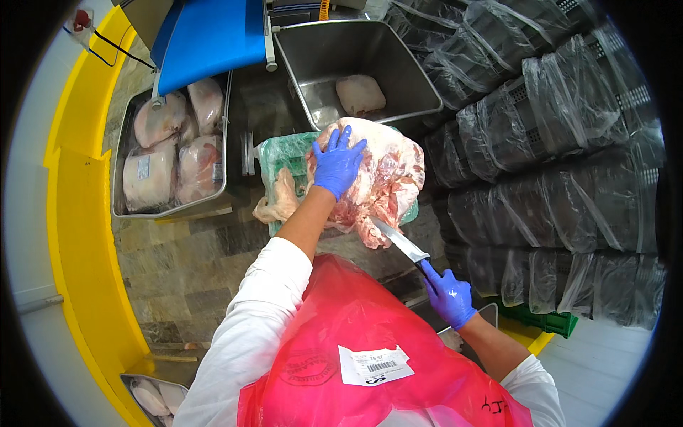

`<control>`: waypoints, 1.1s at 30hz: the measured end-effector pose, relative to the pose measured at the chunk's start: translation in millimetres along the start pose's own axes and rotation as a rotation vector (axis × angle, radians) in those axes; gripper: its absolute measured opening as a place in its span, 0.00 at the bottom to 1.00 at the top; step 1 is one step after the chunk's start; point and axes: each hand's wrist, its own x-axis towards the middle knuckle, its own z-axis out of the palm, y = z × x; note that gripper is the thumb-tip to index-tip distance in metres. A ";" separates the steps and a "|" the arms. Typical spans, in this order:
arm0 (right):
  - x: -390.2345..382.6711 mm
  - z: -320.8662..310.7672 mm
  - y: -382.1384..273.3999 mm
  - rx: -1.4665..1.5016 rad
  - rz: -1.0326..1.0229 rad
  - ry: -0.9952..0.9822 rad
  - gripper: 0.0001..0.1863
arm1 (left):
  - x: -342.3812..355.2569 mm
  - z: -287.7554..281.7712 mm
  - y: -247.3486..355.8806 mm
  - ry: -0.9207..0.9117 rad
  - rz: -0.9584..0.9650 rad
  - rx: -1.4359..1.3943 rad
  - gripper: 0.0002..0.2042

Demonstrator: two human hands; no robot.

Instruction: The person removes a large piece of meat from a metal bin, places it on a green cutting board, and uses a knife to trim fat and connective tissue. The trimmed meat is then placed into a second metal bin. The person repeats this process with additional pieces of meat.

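A large slab of raw meat (pixel 393 158), pale fat over pink flesh, lies on a green plastic crate (pixel 283 151) lined with clear film. My left hand (pixel 339 163), in a blue glove, rests flat on the meat with its fingers spread. In my right hand (pixel 449 294), also gloved in blue, the handle of a knife (pixel 404 244) is gripped. Its blade points up and left, the tip against the meat's lower edge. A loose pale piece of skin or fat (pixel 279 198) hangs at the crate's left side.
A steel tub (pixel 313 114) beyond the crate holds one meat piece. Another tub (pixel 226 167) at left carries several wrapped cuts below a blue conveyor belt (pixel 210 43). Stacked dark crates (pixel 541 178) in clear film line the right. A yellow barrier (pixel 82 220) runs along the left.
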 end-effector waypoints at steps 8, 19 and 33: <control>-4.3 11.7 7.1 0.081 0.021 -0.013 0.30 | 4.7 -2.2 -15.4 -0.093 0.048 0.006 0.22; -4.7 17.0 13.7 0.117 0.028 0.014 0.30 | -112.6 -60.9 35.3 -0.205 0.300 -0.085 0.19; -8.1 42.9 17.3 0.186 0.037 0.088 0.30 | -144.4 -21.8 14.2 -0.087 0.069 -0.461 0.05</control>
